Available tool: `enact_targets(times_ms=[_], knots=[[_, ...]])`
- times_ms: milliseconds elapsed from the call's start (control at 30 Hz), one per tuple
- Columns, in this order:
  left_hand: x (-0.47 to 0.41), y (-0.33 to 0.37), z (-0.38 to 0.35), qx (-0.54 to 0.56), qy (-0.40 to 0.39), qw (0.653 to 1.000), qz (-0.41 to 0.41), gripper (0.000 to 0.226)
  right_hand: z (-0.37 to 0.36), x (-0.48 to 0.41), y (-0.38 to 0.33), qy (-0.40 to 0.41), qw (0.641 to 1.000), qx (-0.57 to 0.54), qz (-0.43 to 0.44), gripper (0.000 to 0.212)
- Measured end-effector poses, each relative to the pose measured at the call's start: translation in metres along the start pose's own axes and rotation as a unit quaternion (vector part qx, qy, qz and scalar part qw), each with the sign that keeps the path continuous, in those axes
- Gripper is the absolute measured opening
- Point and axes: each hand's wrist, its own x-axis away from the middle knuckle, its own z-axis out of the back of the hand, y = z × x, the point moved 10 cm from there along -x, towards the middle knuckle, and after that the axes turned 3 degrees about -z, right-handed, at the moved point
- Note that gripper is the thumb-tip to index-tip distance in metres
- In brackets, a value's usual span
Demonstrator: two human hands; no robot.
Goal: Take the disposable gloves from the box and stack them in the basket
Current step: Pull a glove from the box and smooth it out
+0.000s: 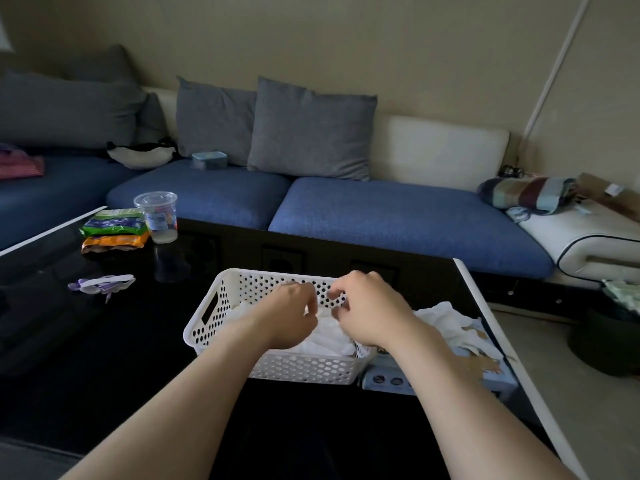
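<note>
At the far left of the dark glossy worktop [104,341] lie a purple item [102,284], two snack packets [114,230] and a clear plastic cup [157,216]. They are well apart from the work and play no part in it.

The white perforated basket [301,368] sits in the middle, near the person, so both arms can reach in without stretching. It already holds a loose heap of white gloves [325,337], so the task looks partly done.

The left hand [292,313] hangs over the basket's left half. Its fingers [311,303] are curled inward, with the tips drawn together toward the other hand. The right hand [363,310] mirrors it over the right half, its fingers [337,294] also bent and closed at the tips. The two sets of fingertips nearly meet above the heap and appear to pinch the top of the thin glove material. The film is too faint there to make out its edges. Holding it from both sides probably serves to spread the limp sheet flat, so that it lands as a layer rather than a crumple.

The box [498,375] stands just beside the basket on the right, close to the worktop's white edge. More gloves spill [443,318] out of its top. Its place next to the basket keeps each transfer short, and the right hand is nearest for the next pull.
</note>
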Motion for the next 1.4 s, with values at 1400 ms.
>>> enact_targets(times_ms=[1400], knots=[[-0.045,0.111,-0.088,-0.010,-0.072,0.986,-0.149,0.070,0.069,0.051,0.154,0.328,0.924,-0.185,-0.067,0.034]])
